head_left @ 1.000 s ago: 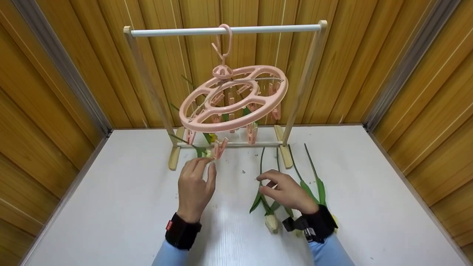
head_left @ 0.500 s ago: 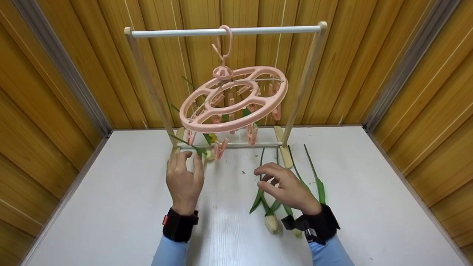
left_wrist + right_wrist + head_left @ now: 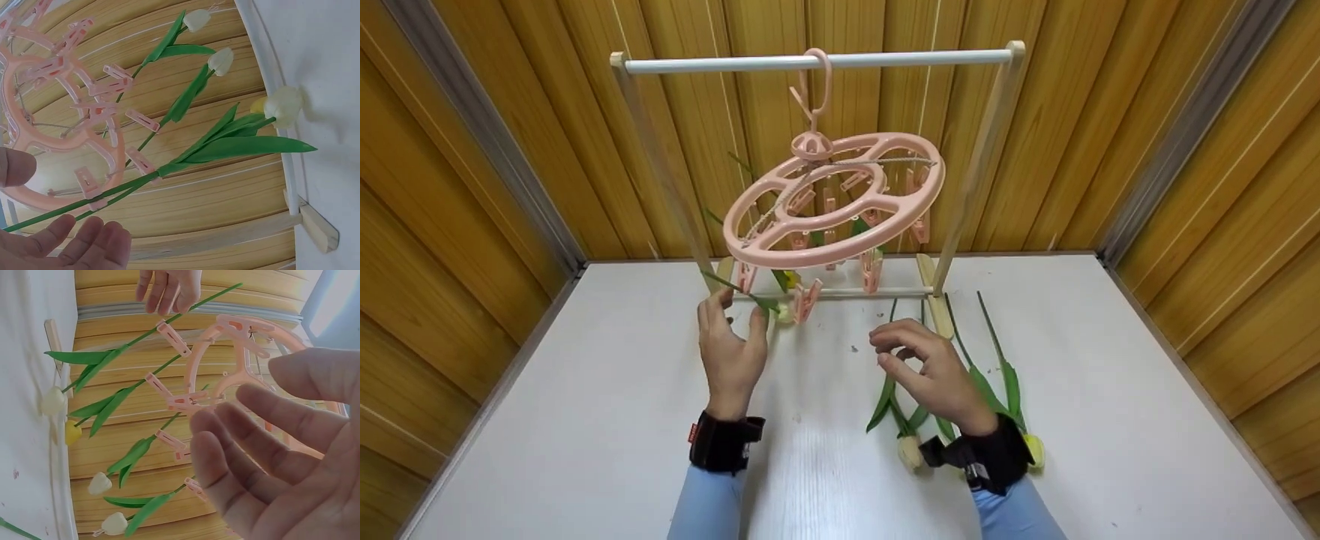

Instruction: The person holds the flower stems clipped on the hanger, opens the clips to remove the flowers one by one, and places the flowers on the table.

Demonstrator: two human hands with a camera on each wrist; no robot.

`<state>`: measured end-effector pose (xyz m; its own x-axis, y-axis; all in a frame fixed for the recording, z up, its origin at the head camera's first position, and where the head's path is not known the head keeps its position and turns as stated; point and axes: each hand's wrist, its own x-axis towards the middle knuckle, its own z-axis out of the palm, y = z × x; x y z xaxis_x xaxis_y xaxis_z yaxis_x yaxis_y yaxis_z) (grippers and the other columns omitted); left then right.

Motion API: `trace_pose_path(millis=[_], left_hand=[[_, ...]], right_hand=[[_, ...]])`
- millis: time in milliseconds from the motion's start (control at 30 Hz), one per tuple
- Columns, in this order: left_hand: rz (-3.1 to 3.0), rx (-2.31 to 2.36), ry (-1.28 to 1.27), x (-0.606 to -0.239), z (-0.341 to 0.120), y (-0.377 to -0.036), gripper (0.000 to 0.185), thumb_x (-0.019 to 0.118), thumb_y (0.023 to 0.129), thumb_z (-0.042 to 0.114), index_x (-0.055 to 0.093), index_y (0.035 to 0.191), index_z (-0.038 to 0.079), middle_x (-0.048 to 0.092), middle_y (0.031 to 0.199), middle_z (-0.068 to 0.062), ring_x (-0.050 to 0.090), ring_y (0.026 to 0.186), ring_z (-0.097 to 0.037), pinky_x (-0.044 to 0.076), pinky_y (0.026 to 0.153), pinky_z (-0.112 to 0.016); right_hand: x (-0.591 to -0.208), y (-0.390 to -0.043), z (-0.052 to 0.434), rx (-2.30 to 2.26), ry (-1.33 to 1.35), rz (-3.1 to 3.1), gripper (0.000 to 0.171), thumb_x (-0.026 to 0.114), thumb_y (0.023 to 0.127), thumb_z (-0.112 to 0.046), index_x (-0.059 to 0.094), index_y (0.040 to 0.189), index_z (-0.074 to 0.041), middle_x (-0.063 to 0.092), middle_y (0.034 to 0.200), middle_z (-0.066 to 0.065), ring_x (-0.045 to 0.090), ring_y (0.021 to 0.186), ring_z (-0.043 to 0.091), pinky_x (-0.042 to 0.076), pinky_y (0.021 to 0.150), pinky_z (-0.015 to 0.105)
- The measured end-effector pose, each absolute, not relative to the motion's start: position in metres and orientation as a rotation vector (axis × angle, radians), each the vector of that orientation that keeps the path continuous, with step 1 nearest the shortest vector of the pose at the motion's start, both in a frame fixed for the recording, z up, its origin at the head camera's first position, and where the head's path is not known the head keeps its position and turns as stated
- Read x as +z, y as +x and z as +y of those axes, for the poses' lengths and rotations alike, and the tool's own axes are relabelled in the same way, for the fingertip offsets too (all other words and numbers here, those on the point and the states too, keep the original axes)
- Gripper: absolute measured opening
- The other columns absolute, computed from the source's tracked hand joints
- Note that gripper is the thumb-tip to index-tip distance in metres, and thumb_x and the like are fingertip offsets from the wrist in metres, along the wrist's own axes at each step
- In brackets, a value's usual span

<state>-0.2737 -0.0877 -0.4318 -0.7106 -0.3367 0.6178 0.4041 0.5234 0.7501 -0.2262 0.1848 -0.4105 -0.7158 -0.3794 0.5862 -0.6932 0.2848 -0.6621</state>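
Note:
My left hand (image 3: pixel 729 361) is beside the stem of a white tulip (image 3: pixel 283 107) clipped under the pink round clip hanger (image 3: pixel 840 240). In the left wrist view its fingers (image 3: pixel 84 239) lie spread below the stem, with the thumb apart above; whether skin touches stem is hard to tell. My right hand (image 3: pixel 934 367) hovers over the table right of the hanger, fingers loosely bent around nothing. Pink clothespins (image 3: pixel 174 338) hold several more tulips, white ones and a yellow tulip (image 3: pixel 73 432), blooms pointing down.
A wooden stand with a white bar (image 3: pixel 720 65) carries the hanger. Several tulips, including a cream tulip (image 3: pixel 911 453) and a yellow-green tulip (image 3: pixel 1034 452), lie on the white table (image 3: pixel 1140 390) near my right forearm. Wood-patterned panels (image 3: pixel 1222 225) enclose the sides and back.
My left hand has left the empty front clothespin and moved left to the clipped tulip's stem, its fingers parting. My right hand has risen slightly and shifted a little left.

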Motion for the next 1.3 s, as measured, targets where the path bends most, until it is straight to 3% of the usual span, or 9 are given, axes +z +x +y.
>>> trace_pose_path(millis=[500, 667, 1033, 1300], left_hand=[[-2.044, -1.613, -0.207, -0.437, -0.098, -0.281, 0.071, 0.066, 0.092, 0.000, 0.037, 0.156, -0.002, 0.050, 0.151, -0.025, 0.046, 0.141, -0.039, 0.039, 0.107, -0.059], [-2.048, -1.657, -0.219, -0.434, -0.096, -0.279, 0.073, 0.062, 0.091, -0.004, 0.033, 0.158, -0.002, 0.054, 0.146, -0.026, 0.050, 0.136, -0.039, 0.040, 0.107, -0.057], [-2.026, -1.747, -0.261, -0.424, -0.089, -0.271, 0.064, 0.055, 0.089, -0.008, 0.041, 0.152, -0.004, 0.062, 0.123, -0.023, 0.058, 0.119, -0.038, 0.044, 0.102, -0.053], [-2.008, -1.832, -0.342, -0.416, -0.085, -0.264, 0.062, 0.055, 0.094, -0.006, 0.037, 0.153, -0.004, 0.066, 0.113, -0.021, 0.062, 0.107, -0.028, 0.047, 0.094, -0.036]], right_hand=[[-0.421, -0.232, 0.177, 1.471, 0.955, -2.205, 0.015, 0.064, 0.100, 0.000, 0.073, 0.111, -0.004, 0.069, 0.119, 0.012, 0.067, 0.103, 0.024, 0.056, 0.085, 0.033], [-0.422, -0.232, 0.177, 1.474, 0.956, -2.204, 0.015, 0.064, 0.100, 0.000, 0.073, 0.111, -0.004, 0.069, 0.118, 0.013, 0.068, 0.101, 0.024, 0.056, 0.085, 0.033], [-0.424, -0.233, 0.176, 1.475, 0.969, -2.205, 0.014, 0.064, 0.099, 0.000, 0.073, 0.110, -0.003, 0.069, 0.117, 0.013, 0.068, 0.099, 0.025, 0.057, 0.082, 0.032], [-0.423, -0.233, 0.174, 1.489, 0.956, -2.231, 0.015, 0.063, 0.101, -0.002, 0.073, 0.111, -0.005, 0.069, 0.118, 0.012, 0.068, 0.100, 0.024, 0.056, 0.083, 0.032]])
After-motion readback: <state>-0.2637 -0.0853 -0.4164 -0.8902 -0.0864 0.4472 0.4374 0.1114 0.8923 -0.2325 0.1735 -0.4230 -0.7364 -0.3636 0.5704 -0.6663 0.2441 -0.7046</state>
